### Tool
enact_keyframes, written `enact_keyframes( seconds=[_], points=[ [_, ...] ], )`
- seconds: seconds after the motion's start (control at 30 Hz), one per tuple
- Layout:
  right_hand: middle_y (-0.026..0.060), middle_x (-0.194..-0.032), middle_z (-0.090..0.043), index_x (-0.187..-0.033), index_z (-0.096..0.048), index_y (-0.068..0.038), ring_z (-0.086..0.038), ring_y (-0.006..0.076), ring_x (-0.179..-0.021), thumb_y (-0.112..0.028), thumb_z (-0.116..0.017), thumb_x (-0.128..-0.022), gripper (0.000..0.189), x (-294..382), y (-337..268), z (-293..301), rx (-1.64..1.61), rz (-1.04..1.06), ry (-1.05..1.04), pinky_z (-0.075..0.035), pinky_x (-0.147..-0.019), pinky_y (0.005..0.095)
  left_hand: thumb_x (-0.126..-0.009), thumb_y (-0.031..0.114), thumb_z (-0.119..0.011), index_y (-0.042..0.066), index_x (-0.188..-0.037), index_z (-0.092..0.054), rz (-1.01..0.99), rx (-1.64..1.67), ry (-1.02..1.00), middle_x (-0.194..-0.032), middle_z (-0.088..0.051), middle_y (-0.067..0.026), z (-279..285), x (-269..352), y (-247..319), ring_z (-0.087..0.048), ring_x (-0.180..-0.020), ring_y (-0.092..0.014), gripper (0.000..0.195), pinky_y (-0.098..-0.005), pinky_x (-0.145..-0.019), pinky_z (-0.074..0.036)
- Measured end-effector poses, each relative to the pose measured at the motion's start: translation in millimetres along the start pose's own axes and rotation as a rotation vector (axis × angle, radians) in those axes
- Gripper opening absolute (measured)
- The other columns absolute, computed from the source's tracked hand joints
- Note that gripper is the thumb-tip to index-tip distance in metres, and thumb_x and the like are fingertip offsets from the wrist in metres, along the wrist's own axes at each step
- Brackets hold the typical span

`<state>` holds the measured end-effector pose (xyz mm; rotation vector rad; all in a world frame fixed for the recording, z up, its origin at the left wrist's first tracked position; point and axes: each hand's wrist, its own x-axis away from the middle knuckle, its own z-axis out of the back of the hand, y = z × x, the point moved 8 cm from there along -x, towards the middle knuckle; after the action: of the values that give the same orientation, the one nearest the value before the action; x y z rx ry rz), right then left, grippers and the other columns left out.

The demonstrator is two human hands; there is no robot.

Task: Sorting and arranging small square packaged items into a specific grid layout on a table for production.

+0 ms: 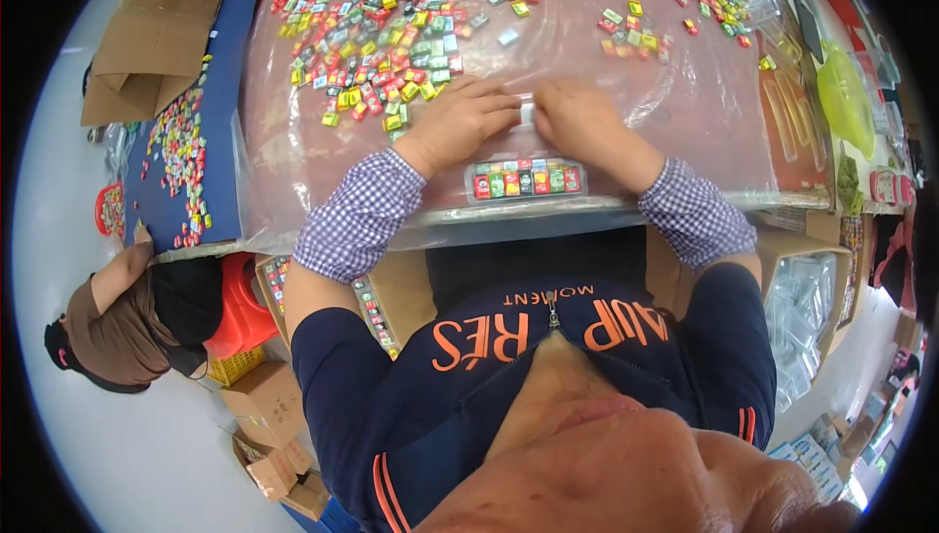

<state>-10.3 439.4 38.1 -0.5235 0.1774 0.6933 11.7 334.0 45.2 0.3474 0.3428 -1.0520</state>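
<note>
My left hand and my right hand are close together over the plastic-covered table. Between their fingers is a small clear plastic piece, partly hidden; which hand grips it I cannot tell for sure. Just below, near the table's front edge, lies a clear plastic tray filled with small red, green, yellow and black packets in rows. Beyond my left hand spreads a large heap of small coloured packets, its nearest ones beside my fingers. A smaller group of packets lies beyond my right hand.
More packets lie at the back right, near clear containers and a yellow-green basin. An open carton of clear trays stands below the right edge. At left, a person reaches to a blue table with packets and a cardboard box.
</note>
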Motion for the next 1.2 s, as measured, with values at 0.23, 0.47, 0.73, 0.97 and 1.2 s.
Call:
enact_keyframes(
  seconds=[0.23, 0.47, 0.73, 0.97, 1.2],
  points=[
    [0.0145, -0.083, -0.064, -0.086, -0.062, -0.006, -0.062, 0.0328, -0.079, -0.022, -0.061, -0.080, 0.017, -25, 47, 2, 0.005, -0.097, -0.028, -0.049, -0.068, 0.0441, -0.075, 0.010, -0.063, 0.010, -0.099, -0.067, 0.259, -0.100, 0.081, -0.101, -0.066, -0.0066, 0, 10, -57, -0.061, -0.093, -0.026, 0.024, -0.0379, -0.081, -0.048],
    [0.0133, -0.089, -0.065, -0.090, -0.064, -0.006, -0.061, 0.0319, -0.089, -0.020, -0.064, -0.079, 0.018, -84, 45, -32, 0.124, -0.108, 0.056, -0.049, -0.074, 0.0436, -0.076, 0.006, -0.061, 0.007, -0.098, -0.066, 0.619, -0.294, -0.084, -0.092, -0.064, -0.0120, -25, -36, -137, -0.060, -0.087, -0.031, 0.023, -0.0395, -0.075, -0.048],
    [0.0097, -0.096, -0.065, -0.096, -0.066, -0.008, -0.061, 0.0299, -0.090, -0.018, -0.066, -0.077, 0.021, -4, 40, 5, -0.161, 0.141, 0.041, -0.048, -0.081, 0.0406, -0.075, 0.009, -0.061, 0.006, -0.102, -0.063, 0.185, 0.134, -0.044, -0.096, -0.062, -0.0130, -2, -26, -31, -0.060, -0.091, -0.030, 0.027, -0.0389, -0.080, -0.049],
    [0.0094, -0.102, -0.064, -0.100, -0.065, -0.007, -0.059, 0.0292, -0.095, -0.016, -0.063, -0.080, 0.022, 28, 4, 21, 0.201, 0.321, 0.053, -0.048, -0.083, 0.0399, -0.079, 0.010, -0.061, 0.006, -0.110, -0.061, 0.049, 0.113, -0.198, -0.118, -0.059, -0.0101, -23, -8, -2, -0.053, -0.114, -0.029, 0.032, -0.0369, -0.096, -0.044],
    [0.0115, -0.107, -0.061, -0.101, -0.063, -0.006, -0.058, 0.0307, -0.098, -0.015, -0.058, -0.082, 0.021, 7, 114, 27, 0.171, -0.258, 0.036, -0.048, -0.082, 0.0403, -0.083, 0.012, -0.062, 0.006, -0.117, -0.059, 0.207, 0.176, -0.160, -0.131, -0.051, -0.0117, -31, -4, -11, -0.048, -0.121, -0.029, 0.034, -0.0383, -0.101, -0.041]
  ],
)
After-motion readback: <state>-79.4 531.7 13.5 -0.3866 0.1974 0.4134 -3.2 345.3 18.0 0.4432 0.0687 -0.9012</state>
